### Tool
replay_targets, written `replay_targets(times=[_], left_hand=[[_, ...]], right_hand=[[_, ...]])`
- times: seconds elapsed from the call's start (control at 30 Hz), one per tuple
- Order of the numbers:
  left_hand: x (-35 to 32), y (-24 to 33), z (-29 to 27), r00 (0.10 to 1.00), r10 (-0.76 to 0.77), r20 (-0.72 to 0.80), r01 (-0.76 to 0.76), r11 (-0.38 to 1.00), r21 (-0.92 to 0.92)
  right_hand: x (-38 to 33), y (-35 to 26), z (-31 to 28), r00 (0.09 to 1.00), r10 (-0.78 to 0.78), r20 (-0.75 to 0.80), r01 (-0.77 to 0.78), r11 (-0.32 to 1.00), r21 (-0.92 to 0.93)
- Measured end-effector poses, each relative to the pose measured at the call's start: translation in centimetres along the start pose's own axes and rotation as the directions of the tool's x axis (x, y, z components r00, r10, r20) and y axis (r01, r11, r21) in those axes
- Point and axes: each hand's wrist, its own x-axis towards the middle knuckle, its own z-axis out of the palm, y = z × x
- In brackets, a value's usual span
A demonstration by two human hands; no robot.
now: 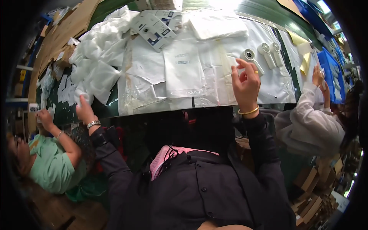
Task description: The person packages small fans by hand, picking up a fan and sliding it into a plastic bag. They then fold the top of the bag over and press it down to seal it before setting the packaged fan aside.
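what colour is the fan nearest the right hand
The fan is white with a dark centre; the head view shows it best.

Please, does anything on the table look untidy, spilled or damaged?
Nothing looks clearly spilled or damaged. The soft white heap at the left hand lies crumpled, unlike the flat white stack to its right, and the printed cartons overlap at differing angles.

Bag (184, 73) on table (66, 112), between pouch heap (100, 46) left and handheld fans (266, 50) right.
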Motion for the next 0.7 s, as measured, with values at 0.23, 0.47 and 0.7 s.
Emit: replay_targets(times=[0.23, 0.47, 0.7], left_hand=[[-8.5, 6.8, -0.2, 0.661, 0.669, -0.34, -0.643, 0.739, 0.202], [-25.6, 16.6, -1.3, 0.171, 0.945, 0.278, -0.83, 0.29, -0.476], [-30.1, 15.1, 0.1, 0.024, 0.922, 0.387, -0.831, 0.234, -0.504]], right_hand=[[5.2, 6.9, -1.9, 0.979, -0.187, -0.076, 0.1, 0.777, -0.621], [4.7, 3.2, -2.4, 0.948, -0.091, 0.304, 0.214, 0.89, -0.403], [-1.4, 0.1, -2.9, 0.911, -0.287, 0.295, 0.361, 0.902, -0.238]])
